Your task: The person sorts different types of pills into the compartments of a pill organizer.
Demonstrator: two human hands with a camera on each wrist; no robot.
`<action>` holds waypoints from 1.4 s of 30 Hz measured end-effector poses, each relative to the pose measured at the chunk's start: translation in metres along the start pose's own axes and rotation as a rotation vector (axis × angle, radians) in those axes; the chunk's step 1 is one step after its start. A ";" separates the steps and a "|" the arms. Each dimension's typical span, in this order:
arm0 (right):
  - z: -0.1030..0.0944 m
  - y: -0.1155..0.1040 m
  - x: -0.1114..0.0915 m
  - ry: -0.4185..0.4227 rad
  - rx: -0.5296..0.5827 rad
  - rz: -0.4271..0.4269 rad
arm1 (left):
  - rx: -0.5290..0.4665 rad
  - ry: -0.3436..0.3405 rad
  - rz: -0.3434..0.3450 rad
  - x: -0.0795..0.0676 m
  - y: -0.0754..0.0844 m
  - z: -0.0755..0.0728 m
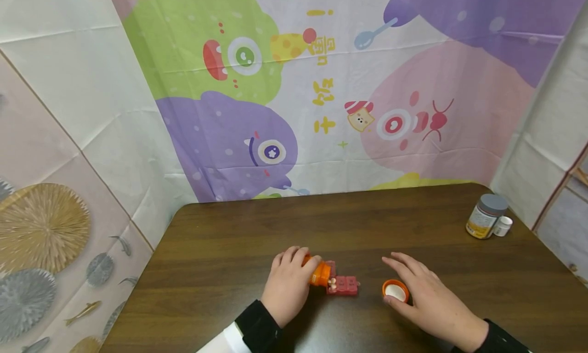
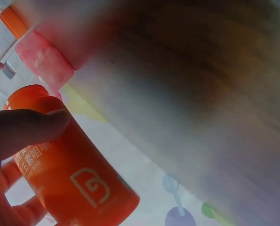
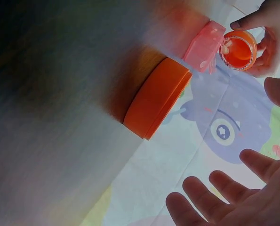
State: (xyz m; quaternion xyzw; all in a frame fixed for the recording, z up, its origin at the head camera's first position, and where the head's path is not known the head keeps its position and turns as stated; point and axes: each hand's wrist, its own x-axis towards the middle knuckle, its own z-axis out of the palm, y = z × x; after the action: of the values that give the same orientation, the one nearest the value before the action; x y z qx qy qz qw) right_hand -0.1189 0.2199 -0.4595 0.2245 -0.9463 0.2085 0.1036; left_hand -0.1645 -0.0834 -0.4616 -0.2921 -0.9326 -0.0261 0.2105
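An orange pill bottle (image 1: 321, 274) lies tipped sideways in my left hand (image 1: 287, 284), thumb and fingers wrapped round it. White lettering shows on its side in the left wrist view. Its uncapped mouth points right, at the near end of a translucent red pill organizer (image 1: 347, 285) on the table. Pale tablets (image 1: 332, 283) show where the mouth meets the box. Over to the right, an orange cap (image 3: 156, 99) rests on the table with its white inside facing up. Beside that cap hovers my right hand (image 1: 434, 304), fingers spread and holding nothing.
At the table's back right corner stand a grey-lidded jar (image 1: 487, 216) and a small white bottle (image 1: 503, 226). A cartoon-printed cloth (image 1: 321, 164) hangs along the far edge of the brown wooden table (image 1: 239, 230).
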 end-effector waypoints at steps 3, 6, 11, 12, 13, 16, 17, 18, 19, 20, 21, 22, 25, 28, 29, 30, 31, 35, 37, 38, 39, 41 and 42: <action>0.000 -0.001 0.000 0.010 -0.001 -0.011 | -0.020 -0.017 -0.022 -0.001 -0.002 -0.001; 0.000 -0.001 0.000 0.013 -0.002 -0.011 | -0.035 -0.021 -0.033 -0.003 -0.003 -0.003; 0.000 -0.002 0.002 -0.032 0.003 0.009 | -0.082 -0.031 -0.058 -0.007 -0.004 -0.006; 0.000 -0.001 0.002 -0.047 0.002 0.012 | -0.099 -0.037 -0.064 -0.008 -0.003 -0.008; 0.000 -0.001 0.003 -0.061 -0.001 0.013 | -0.119 -0.042 -0.072 -0.009 -0.003 -0.009; 0.000 0.000 0.004 -0.102 -0.016 0.017 | -0.206 -0.069 -0.106 -0.012 0.000 -0.015; 0.000 0.000 0.004 -0.116 -0.020 0.018 | -0.246 -0.081 -0.125 -0.013 0.002 -0.018; 0.001 0.001 0.004 -0.129 -0.025 0.019 | -0.292 -0.092 -0.144 -0.014 0.003 -0.020; 0.001 0.002 0.005 -0.142 -0.032 0.022 | -0.341 -0.103 -0.165 -0.015 0.005 -0.023; 0.001 0.002 0.005 -0.153 -0.036 0.025 | -0.397 -0.116 -0.186 -0.016 0.007 -0.025; 0.002 0.003 0.006 -0.163 -0.041 0.028 | -0.461 -0.132 -0.208 -0.017 0.010 -0.028; 0.002 0.004 0.006 -0.173 -0.049 0.031 | -0.524 -0.150 -0.228 -0.018 0.012 -0.030; 0.004 0.006 0.007 -0.200 -0.065 0.041 | -0.719 -0.206 -0.262 -0.020 0.021 -0.036; 0.007 0.009 0.009 -0.228 -0.076 0.046 | -0.888 -0.291 -0.290 -0.021 0.030 -0.039; 0.007 0.010 0.009 -0.233 -0.074 0.043 | -0.932 -0.317 -0.297 -0.021 0.033 -0.039; 0.008 0.011 0.009 -0.241 -0.074 0.038 | -0.968 -0.344 -0.306 -0.020 0.036 -0.039; 0.008 0.012 0.009 -0.249 -0.073 0.033 | -0.989 -0.361 -0.306 -0.020 0.039 -0.038; 0.010 0.014 0.009 -0.293 -0.053 0.029 | -1.045 -0.402 -0.298 -0.018 0.048 -0.033; 0.010 0.015 0.010 -0.313 -0.049 0.034 | -1.062 -0.401 -0.281 -0.018 0.051 -0.030; 0.010 0.015 0.010 -0.320 -0.048 0.035 | -1.071 -0.400 -0.275 -0.019 0.052 -0.028; 0.010 0.015 0.010 -0.322 -0.050 0.032 | -1.064 -0.392 -0.262 -0.019 0.054 -0.027; 0.011 0.015 0.011 -0.326 -0.059 0.016 | -1.034 -0.375 -0.243 -0.020 0.056 -0.024; 0.011 0.015 0.011 -0.328 -0.065 0.005 | -1.019 -0.367 -0.234 -0.020 0.057 -0.022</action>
State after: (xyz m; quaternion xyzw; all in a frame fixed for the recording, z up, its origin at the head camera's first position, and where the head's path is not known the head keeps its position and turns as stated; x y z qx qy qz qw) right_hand -0.1366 0.2231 -0.4711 0.2497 -0.9572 0.1387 -0.0457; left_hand -0.1093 -0.0503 -0.4539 -0.2512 -0.8496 -0.4458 -0.1278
